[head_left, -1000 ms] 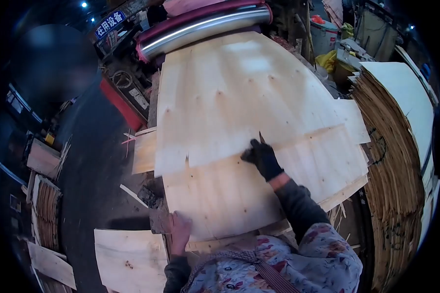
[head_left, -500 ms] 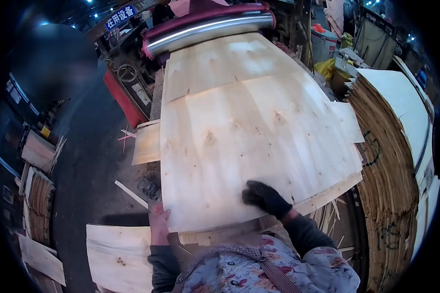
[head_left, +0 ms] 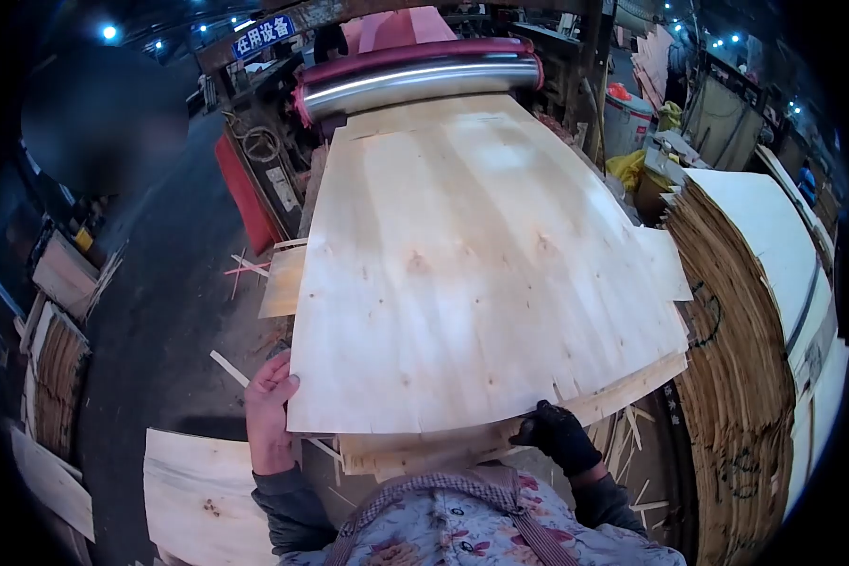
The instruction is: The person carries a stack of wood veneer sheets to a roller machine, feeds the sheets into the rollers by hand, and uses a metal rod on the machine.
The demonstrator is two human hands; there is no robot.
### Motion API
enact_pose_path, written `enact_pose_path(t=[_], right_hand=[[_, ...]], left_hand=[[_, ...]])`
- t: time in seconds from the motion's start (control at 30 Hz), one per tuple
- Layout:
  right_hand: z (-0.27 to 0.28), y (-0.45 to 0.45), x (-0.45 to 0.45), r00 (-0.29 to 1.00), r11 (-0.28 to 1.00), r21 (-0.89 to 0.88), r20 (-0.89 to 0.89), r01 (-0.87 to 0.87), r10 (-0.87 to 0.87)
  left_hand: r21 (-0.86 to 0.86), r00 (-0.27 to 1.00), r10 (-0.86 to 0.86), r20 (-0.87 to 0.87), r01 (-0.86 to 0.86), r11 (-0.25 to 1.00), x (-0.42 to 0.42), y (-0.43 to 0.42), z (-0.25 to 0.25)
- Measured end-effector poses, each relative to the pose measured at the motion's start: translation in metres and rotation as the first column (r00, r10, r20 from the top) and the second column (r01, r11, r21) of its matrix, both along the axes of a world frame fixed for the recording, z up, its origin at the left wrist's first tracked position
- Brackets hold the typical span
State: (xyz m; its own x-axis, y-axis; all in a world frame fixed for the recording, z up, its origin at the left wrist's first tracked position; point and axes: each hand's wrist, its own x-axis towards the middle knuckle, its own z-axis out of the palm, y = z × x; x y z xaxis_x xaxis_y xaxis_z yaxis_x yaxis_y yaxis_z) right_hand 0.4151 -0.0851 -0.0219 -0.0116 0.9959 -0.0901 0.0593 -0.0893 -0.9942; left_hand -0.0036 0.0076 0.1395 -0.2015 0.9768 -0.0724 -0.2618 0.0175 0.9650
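A large pale wood veneer sheet [head_left: 462, 283] lies before me on top of other sheets, its front edge towards my body. My left hand [head_left: 272, 401], bare, is at the sheet's left edge near the front corner, fingers bent and thumb against the edge. On the front edge, right of the middle, my right hand [head_left: 558, 439] in a black glove pinches the sheet, its thumb side at the rim. Below, the edge of a lower veneer sheet [head_left: 377, 455] sticks out. The undersides of the fingers are hidden.
Beyond the sheet is a shiny metal roller [head_left: 424, 80] under a red roller [head_left: 415, 58]. A tall veneer stack [head_left: 736, 349] stands at right. A loose board [head_left: 198, 491] lies at lower left. Wood strips [head_left: 228, 368] litter the floor, and a red panel [head_left: 243, 193] stands at left.
My right hand has moved from the sheet's surface down to its front edge and closed there. My left hand stays at the left edge. The top sheet has shifted slightly, and the view has tilted up.
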Motion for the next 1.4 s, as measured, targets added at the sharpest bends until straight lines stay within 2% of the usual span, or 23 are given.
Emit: enact_pose_path(t=[0.07, 0.13, 0.2, 0.27, 0.3, 0.33, 0.37, 0.4, 0.43, 0.5, 0.53, 0.6, 0.63, 0.7, 0.8, 0.87, 0.93, 1.0, 1.03, 1.07, 1.13, 1.3, 1.4], right_hand=[[0.017, 0.006, -0.008, 0.989, 0.997, -0.06, -0.136, 0.05, -0.058], [0.042, 0.019, -0.013, 0.691, 0.942, -0.336, -0.678, 0.014, -0.252], [0.047, 0.041, -0.015, 0.716, 0.94, -0.342, -0.656, -0.001, -0.239], [0.03, 0.064, -0.01, 0.739, 0.934, -0.357, -0.632, -0.011, -0.233], [0.006, 0.081, -0.008, 0.922, 0.991, -0.131, -0.385, -0.002, -0.049], [-0.007, 0.093, -0.005, 0.995, 0.993, 0.092, -0.058, -0.071, 0.076], [0.002, 0.106, -0.008, 0.913, 0.999, -0.039, -0.409, -0.026, 0.008], [0.012, 0.126, -0.012, 0.711, 0.984, -0.177, -0.695, -0.032, -0.102], [0.01, 0.149, -0.011, 0.659, 0.979, -0.2, -0.742, -0.041, -0.123], [-0.005, 0.197, -0.009, 0.61, 0.987, -0.148, -0.788, -0.056, -0.083], [-0.01, 0.221, -0.011, 0.623, 0.991, -0.126, -0.779, -0.043, -0.072], [-0.01, 0.264, -0.014, 0.65, 0.993, -0.119, -0.757, -0.026, -0.074], [-0.019, 0.284, -0.014, 0.606, 0.995, -0.067, -0.795, -0.078, -0.006], [-0.017, 0.302, -0.019, 0.556, 0.991, -0.017, -0.829, -0.134, 0.061], [-0.003, 0.291, -0.031, 0.532, 0.994, -0.106, -0.84, 0.035, -0.108], [-0.031, 0.27, -0.029, 0.457, 0.99, -0.123, -0.886, -0.064, -0.081], [-0.048, 0.223, -0.03, 0.482, 0.979, -0.062, -0.875, -0.193, 0.039], [-0.038, 0.165, -0.029, 0.476, 0.953, -0.019, -0.869, -0.301, 0.133], [-0.034, 0.14, -0.03, 0.608, 0.954, -0.05, -0.78, -0.296, 0.148], [-0.024, 0.118, -0.03, 0.609, 0.941, -0.165, -0.792, -0.295, 0.052], [-0.007, 0.082, -0.03, 0.565, 0.91, -0.233, -0.825, -0.343, 0.001], [0.023, 0.025, -0.02, 0.591, 0.884, -0.319, -0.804, -0.342, -0.062], [0.002, 0.006, -0.002, 0.632, 0.867, -0.412, -0.759, -0.28, -0.156]], left_hand=[[-0.004, 1.0, 0.015, 0.0, -0.015, 1.0, -0.003, 0.005, -0.004], [-0.036, 0.999, 0.019, -0.046, -0.021, 0.999, -0.014, 0.012, -0.03], [-0.068, 0.995, 0.013, -0.099, -0.02, 0.997, -0.025, 0.019, -0.067], [-0.141, 0.923, 0.012, -0.384, -0.071, 0.987, -0.033, 0.021, -0.113], [-0.046, 0.939, 0.087, -0.334, -0.109, 0.993, -0.024, 0.022, -0.134], [-0.051, 0.936, 0.083, -0.341, -0.107, 0.993, -0.011, 0.017, -0.137], [-0.115, 0.899, -0.008, -0.438, -0.047, 0.992, 0.002, 0.013, -0.137], [-0.185, 0.846, -0.103, -0.523, 0.005, 0.983, 0.008, 0.009, -0.139], [-0.189, 0.842, -0.103, -0.53, 0.001, 0.982, 0.001, 0.007, -0.176], [-0.226, 0.722, -0.196, -0.664, 0.056, 0.973, -0.021, 0.006, -0.272], [-0.231, 0.717, -0.194, -0.669, 0.047, 0.972, -0.007, 0.001, -0.261], [-0.132, 0.268, -0.097, -0.959, -0.115, 0.985, 0.04, -0.008, -0.22], [-0.192, 0.407, -0.129, -0.904, -0.118, 0.974, 0.041, -0.008, -0.216], [-0.247, 0.481, -0.155, -0.863, -0.134, 0.96, 0.045, -0.005, -0.2], [-0.315, 0.639, -0.164, -0.751, -0.13, 0.94, 0.039, -0.006, -0.209], [-0.324, 0.716, -0.15, -0.681, -0.111, 0.94, 0.032, -0.003, -0.204], [-0.464, 0.871, -0.166, -0.462, -0.078, 0.883, 0.03, -0.003, -0.179], [-0.433, 0.885, -0.12, -0.45, -0.099, 0.896, 0.004, -0.002, -0.178], [-0.402, 0.894, -0.067, -0.444, -0.132, 0.906, -0.006, -0.003, -0.177], [-0.405, 0.896, -0.071, -0.439, -0.127, 0.906, -0.008, -0.003, -0.169], [-0.206, 0.961, 0.019, -0.276, -0.079, 0.975, -0.006, -0.004, -0.131], [-0.08, 0.989, -0.036, -0.141, 0.025, 0.996, 0.007, -0.009, -0.065], [-0.004, 0.994, -0.03, -0.101, 0.03, 1.0, 0.013, -0.01, -0.038]])
